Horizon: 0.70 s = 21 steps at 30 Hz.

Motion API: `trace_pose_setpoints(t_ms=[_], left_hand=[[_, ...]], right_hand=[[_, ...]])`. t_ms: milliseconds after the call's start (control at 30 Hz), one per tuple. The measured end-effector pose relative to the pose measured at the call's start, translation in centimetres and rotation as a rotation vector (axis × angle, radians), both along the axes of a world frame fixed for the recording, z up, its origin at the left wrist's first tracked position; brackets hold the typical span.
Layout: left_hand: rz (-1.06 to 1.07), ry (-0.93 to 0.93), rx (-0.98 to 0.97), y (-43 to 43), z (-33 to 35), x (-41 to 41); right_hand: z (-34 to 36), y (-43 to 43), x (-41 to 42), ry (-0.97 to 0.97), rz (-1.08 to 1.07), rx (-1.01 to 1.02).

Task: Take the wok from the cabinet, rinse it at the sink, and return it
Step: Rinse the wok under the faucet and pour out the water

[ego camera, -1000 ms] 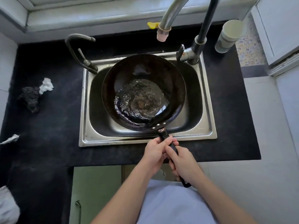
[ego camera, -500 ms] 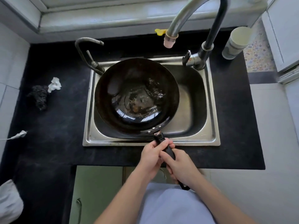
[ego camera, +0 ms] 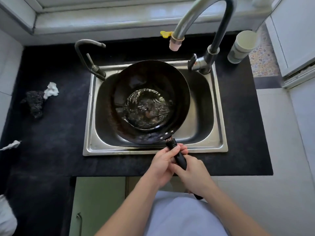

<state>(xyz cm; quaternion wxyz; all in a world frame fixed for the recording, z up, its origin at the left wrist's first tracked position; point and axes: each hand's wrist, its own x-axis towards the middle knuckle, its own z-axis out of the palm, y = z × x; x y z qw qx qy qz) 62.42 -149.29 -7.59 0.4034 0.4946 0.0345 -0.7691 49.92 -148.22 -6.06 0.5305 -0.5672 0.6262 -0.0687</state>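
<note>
A dark round wok [ego camera: 150, 86] hangs over the steel sink [ego camera: 219, 130], with rippling water pooled in its bottom. Its black handle [ego camera: 179, 157] points toward me across the sink's front rim. My left hand [ego camera: 163, 164] grips the handle close to the wok. My right hand [ego camera: 194, 174] grips it just behind, nearer my body. The tall curved tap [ego camera: 201, 19] arches above the wok, its spout [ego camera: 175, 42] over the far rim. No water stream is visible.
A smaller tap [ego camera: 88, 55] stands at the sink's back left corner. A black scourer [ego camera: 34, 103] and a white crumpled scrap [ego camera: 51, 90] lie on the dark counter at left. A pale cup [ego camera: 242, 46] stands at back right. A green cabinet door [ego camera: 98, 206] is below.
The wok has been swung from left back toward the sink's middle and levelled, so the water has gathered and is swirling in its bottom. Both hands stay on the handle.
</note>
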Motion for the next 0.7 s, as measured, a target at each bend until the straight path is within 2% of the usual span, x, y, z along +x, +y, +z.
trace_pose_setpoints(t_ms=[133, 267, 467, 600, 700], left_hand=[[0.018, -0.010, -0.014, -0.4, 0.4, -0.3], [0.041, -0.057, -0.044, -0.2, 0.6, 0.0], [0.119, 0.016, -0.031, 0.6, 0.3, 0.7], [0.082, -0.007, -0.033, 0.7, 0.3, 1.2], [0.059, -0.038, -0.051, 0.9, -0.1, 1.9]], right_hand=[[-0.4, -0.2, 0.1, -0.022, -0.042, 0.003], [-0.1, -0.4, 0.2, -0.160, -0.080, 0.094], [-0.2, -0.4, 0.3, -0.332, -0.094, 0.196], [0.0, -0.2, 0.7, -0.319, -0.116, 0.228], [-0.2, 0.2, 1.8, -0.238, -0.113, 0.184]])
